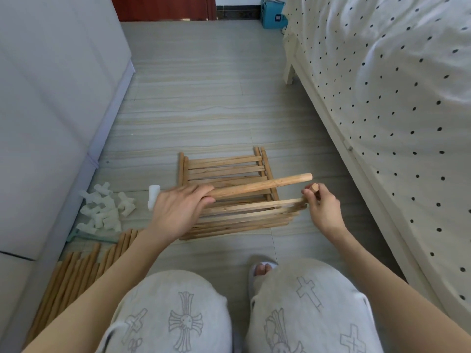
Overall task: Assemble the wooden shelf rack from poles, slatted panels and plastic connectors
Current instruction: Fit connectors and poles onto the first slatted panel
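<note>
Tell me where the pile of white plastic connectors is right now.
In the head view, the white plastic connectors lie on the floor at left, beside the grey sofa, just beyond the spare poles.

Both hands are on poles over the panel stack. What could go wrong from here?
1. The left hand grips its pole near one end, so the free end could swing into the slatted panels.
2. The connector on that pole's end may work loose.
</note>
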`<action>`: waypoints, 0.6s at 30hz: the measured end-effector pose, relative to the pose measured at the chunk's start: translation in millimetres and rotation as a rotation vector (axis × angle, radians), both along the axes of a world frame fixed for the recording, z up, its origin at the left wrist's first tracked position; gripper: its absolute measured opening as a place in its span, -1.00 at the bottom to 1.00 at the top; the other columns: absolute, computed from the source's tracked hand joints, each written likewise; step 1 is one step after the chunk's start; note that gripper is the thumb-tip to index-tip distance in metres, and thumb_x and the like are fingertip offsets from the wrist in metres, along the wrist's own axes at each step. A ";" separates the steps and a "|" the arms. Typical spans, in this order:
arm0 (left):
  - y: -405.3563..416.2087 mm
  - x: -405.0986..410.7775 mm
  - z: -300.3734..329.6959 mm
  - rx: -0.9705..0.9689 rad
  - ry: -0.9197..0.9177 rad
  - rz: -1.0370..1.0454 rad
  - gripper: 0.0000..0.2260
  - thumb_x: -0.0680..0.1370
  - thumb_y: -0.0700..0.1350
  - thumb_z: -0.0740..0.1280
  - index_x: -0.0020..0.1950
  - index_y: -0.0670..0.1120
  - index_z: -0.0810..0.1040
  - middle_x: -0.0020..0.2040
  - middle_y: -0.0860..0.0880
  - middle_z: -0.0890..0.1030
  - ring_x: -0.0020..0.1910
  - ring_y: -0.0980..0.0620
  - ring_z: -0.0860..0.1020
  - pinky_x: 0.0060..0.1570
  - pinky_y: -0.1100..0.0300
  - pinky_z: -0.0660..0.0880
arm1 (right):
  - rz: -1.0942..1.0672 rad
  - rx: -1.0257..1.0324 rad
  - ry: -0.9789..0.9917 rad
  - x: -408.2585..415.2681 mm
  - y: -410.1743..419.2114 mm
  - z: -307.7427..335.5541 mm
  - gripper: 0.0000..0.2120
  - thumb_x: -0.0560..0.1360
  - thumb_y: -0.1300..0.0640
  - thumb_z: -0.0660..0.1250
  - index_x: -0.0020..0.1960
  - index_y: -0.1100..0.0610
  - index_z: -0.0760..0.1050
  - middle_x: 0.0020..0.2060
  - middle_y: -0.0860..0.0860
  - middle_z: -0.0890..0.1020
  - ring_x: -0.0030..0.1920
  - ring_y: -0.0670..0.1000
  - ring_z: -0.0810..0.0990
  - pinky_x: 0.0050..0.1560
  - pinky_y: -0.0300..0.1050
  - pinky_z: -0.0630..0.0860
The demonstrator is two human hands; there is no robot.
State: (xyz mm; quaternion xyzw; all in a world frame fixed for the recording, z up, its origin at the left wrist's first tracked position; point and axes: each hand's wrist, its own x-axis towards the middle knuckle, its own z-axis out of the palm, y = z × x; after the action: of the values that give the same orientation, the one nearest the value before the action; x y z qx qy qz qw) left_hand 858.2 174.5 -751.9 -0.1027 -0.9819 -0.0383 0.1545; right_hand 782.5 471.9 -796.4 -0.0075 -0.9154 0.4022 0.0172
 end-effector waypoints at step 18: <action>-2.8 -10.5 -5.1 0.024 0.086 -0.021 -0.85 0.53 -0.03 0.30 -0.02 -0.06 0.61 -0.24 -0.01 0.66 -0.32 -0.06 0.63 -0.36 0.16 0.47 | 0.043 -0.033 0.026 -16.3 0.1 1.2 -0.82 0.59 0.15 0.19 0.08 0.22 0.50 -0.22 0.01 0.56 -0.19 -0.01 0.51 -0.21 -0.27 0.34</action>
State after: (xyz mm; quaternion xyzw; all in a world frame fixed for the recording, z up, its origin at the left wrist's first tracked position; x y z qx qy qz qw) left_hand 847.7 171.7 -757.0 -0.1125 -0.9727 -0.0474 0.1975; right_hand 766.1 472.1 -795.2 0.0171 -0.9083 0.4174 0.0204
